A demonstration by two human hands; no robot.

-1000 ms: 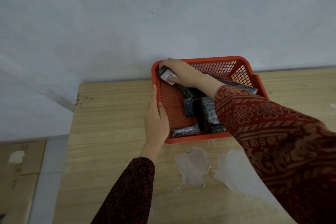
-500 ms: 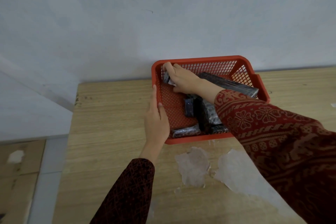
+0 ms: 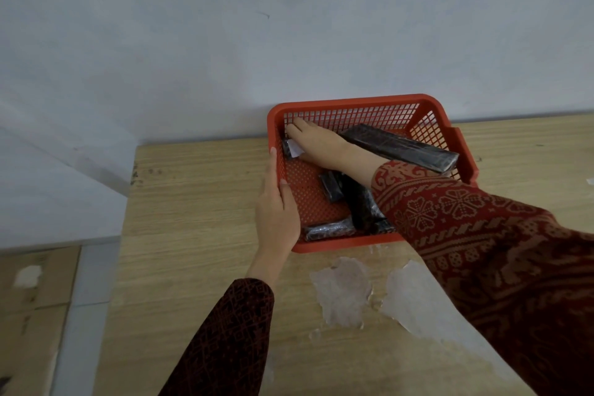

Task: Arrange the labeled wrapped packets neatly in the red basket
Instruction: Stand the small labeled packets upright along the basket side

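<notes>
I have the pale wood-grain bench (image 3: 199, 202) under me, pushed against a grey-white wall, its veneer peeled in pale patches (image 3: 344, 292) just in front of the work. On it, at the wall, sits the red perforated plastic basket (image 3: 350, 103). I judge it light and a little springy, so it would skate if pushed from one side.

My left hand (image 3: 278, 219) lies flat along its left wall, fingers straight and open, thumb over the rim, bracing it and gripping nothing.

The biggest item inside is a long black film-wrapped packet (image 3: 398, 146), lying askew with its right end propped against the right wall. It looks stiff and block-like under glossy, probably slippery wrap; I would take it across its narrow width near the middle, not by the film ends.

Shorter black wrapped packets (image 3: 331, 188) sit jumbled around the middle, and one (image 3: 328, 230) lies along the near wall. They look light and firm enough to pinch by their long sides.

My right hand (image 3: 316, 141) reaches into the far-left corner, fingers curled down onto a small dark packet with a white paper label (image 3: 294, 148). Most of it is hidden, so I cannot tell whether the fingers pinch it or only press it against the wall.
</notes>
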